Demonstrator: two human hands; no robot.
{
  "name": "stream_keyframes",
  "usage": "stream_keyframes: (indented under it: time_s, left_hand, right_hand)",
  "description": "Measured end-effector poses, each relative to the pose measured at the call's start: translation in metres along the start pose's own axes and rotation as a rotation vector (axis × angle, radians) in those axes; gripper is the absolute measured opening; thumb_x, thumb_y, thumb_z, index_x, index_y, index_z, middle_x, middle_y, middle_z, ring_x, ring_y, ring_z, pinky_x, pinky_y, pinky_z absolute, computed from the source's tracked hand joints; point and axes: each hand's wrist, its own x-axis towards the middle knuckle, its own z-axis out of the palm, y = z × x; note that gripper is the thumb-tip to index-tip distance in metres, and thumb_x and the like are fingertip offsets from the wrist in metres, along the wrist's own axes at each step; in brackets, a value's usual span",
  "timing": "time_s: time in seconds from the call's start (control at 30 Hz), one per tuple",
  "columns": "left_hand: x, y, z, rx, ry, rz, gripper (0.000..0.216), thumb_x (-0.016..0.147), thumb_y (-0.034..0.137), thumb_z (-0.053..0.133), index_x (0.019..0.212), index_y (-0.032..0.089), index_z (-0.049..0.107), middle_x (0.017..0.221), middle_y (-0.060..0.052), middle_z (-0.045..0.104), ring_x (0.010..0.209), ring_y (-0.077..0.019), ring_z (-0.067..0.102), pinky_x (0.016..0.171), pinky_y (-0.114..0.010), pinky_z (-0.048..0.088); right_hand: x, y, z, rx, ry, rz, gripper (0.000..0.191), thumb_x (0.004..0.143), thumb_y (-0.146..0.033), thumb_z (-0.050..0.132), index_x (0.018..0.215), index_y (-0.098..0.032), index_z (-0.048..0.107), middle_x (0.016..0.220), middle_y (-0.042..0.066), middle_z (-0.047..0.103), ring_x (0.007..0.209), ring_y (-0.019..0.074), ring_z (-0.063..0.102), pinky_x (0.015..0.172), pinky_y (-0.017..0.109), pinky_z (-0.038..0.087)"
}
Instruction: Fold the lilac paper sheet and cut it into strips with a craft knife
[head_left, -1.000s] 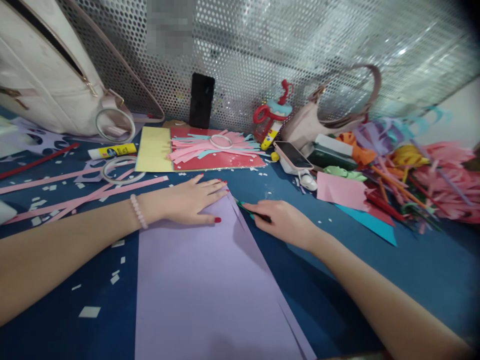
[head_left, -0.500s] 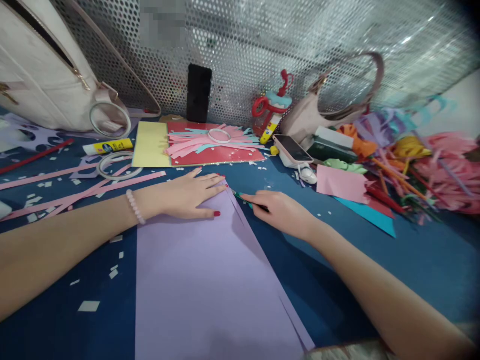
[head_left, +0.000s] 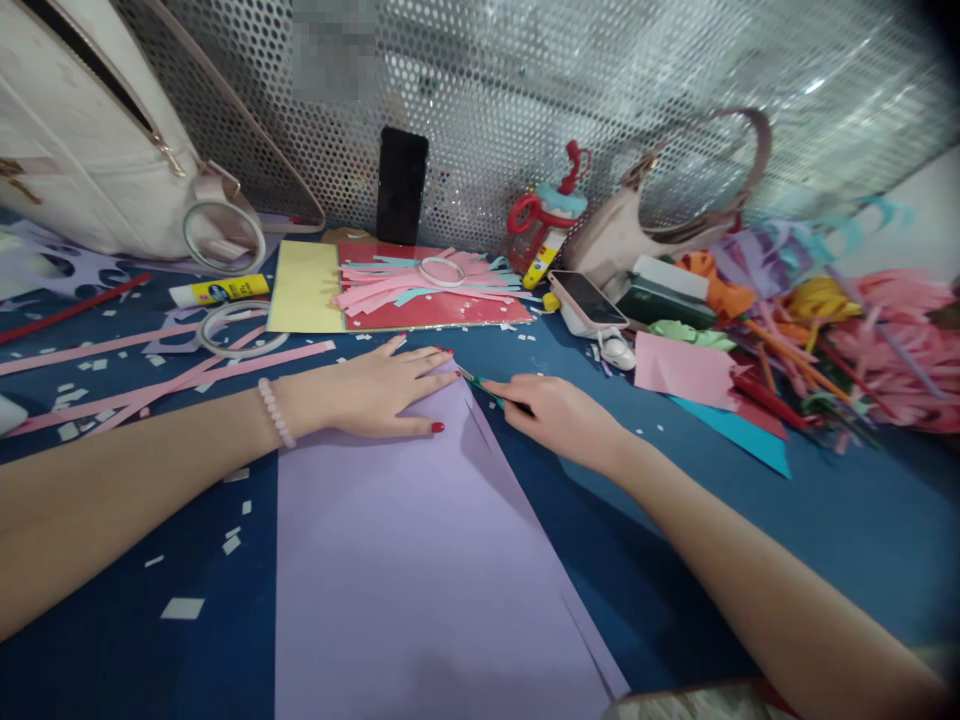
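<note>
A large sheet of purple paper (head_left: 420, 560) lies on the dark blue table, with a narrow cut strip (head_left: 592, 645) along its right edge. My left hand (head_left: 367, 390) presses flat on the paper's far end, fingers spread and holding nothing. In my right hand (head_left: 559, 415) is a slim green craft knife (head_left: 487, 385), gripped with the index finger stretched along it. The knife's tip is at the paper's far right corner, close to the left fingertips. Most of the handle is hidden by the fingers.
Beyond the hands lie a yellow and red folder (head_left: 304, 290) with pink fringed paper (head_left: 382, 285) and a tape roll (head_left: 442, 271). Left are a glue stick (head_left: 221, 290) and pink strips (head_left: 217, 385). A phone (head_left: 401, 185) leans upright behind. Right are a white-cased device (head_left: 589, 305) and coloured paper (head_left: 892, 340).
The craft knife and my right hand have shifted slightly away from me, towards the paper's far corner. My left hand stays on the paper. The whole view has moved a little.
</note>
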Motion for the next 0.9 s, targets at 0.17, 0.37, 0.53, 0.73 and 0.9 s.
stream_keyframes:
  time_s: [0.17,0.37,0.53,0.73,0.9]
  left_hand:
    - [0.0,-0.002,0.003,0.001,0.032,0.015,0.07,0.096,0.057,0.03,0.151,0.014,0.023,0.157,-0.016,0.017,0.145,-0.0295,0.016,0.114,-0.052,0.006]
    - [0.0,-0.004,0.008,0.039,0.074,0.027,0.069,0.096,0.057,0.031,0.15,0.014,0.028,0.156,-0.017,0.02,0.145,-0.0281,0.018,0.114,-0.048,0.008]
    - [-0.002,-0.004,0.008,0.085,0.193,0.06,0.061,0.097,0.052,0.034,0.144,0.014,0.04,0.149,-0.019,0.037,0.137,-0.0306,0.034,0.111,-0.051,0.015]
    - [-0.003,0.003,-0.004,0.038,0.274,0.021,0.033,0.094,0.04,0.05,0.11,0.015,0.064,0.113,-0.015,0.061,0.103,-0.0285,0.056,0.094,-0.044,0.036]
    - [-0.002,0.0,-0.009,-0.09,0.234,-0.006,0.019,0.092,0.035,0.056,0.094,0.016,0.061,0.094,-0.005,0.06,0.085,-0.0194,0.057,0.075,-0.03,0.041]
  right_hand:
    - [0.005,-0.001,-0.002,-0.021,-0.001,0.026,0.044,0.089,-0.014,0.044,0.13,-0.018,0.06,0.095,0.008,0.068,0.084,0.0206,0.063,0.074,0.029,0.045]
    - [0.026,0.0,0.001,-0.054,0.039,0.033,0.044,0.091,-0.016,0.044,0.131,-0.019,0.059,0.1,0.007,0.069,0.087,0.0191,0.063,0.076,0.027,0.043]
    - [0.027,0.009,0.006,-0.093,0.099,0.048,0.043,0.092,-0.017,0.041,0.132,-0.021,0.057,0.098,0.006,0.067,0.09,0.0206,0.063,0.076,0.029,0.045]
    - [0.015,0.028,0.004,-0.173,0.174,0.059,0.042,0.09,-0.015,0.043,0.129,-0.014,0.058,0.105,0.014,0.06,0.095,0.0262,0.059,0.083,0.037,0.045]
    - [0.008,0.011,0.0,0.033,0.211,-0.11,0.025,0.089,-0.021,0.05,0.112,-0.017,0.06,0.103,0.01,0.061,0.096,0.0227,0.057,0.083,0.035,0.044]
